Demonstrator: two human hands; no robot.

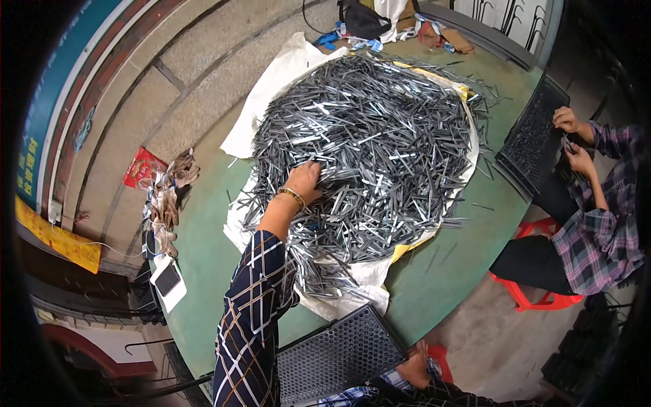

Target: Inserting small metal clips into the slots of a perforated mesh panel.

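- Reaching with the left hand (303, 182) into the big heap of thin grey metal rods (366, 149) spread on white sheeting (271, 88) over the green round table (203, 251); fingers buried among the rods, so grasp cannot be told.
- Resting the right hand (413, 366) low, at the far edge of the black perforated tray (339, 356); fingers curled, whether holding anything unclear.
- Judging the step as gathering rods; next calls for closing on a small bundle and lifting clear without dragging neighbours off the sheet.
- Working opposite: another person's hands (573, 139) at a second perforated tray (532, 132).
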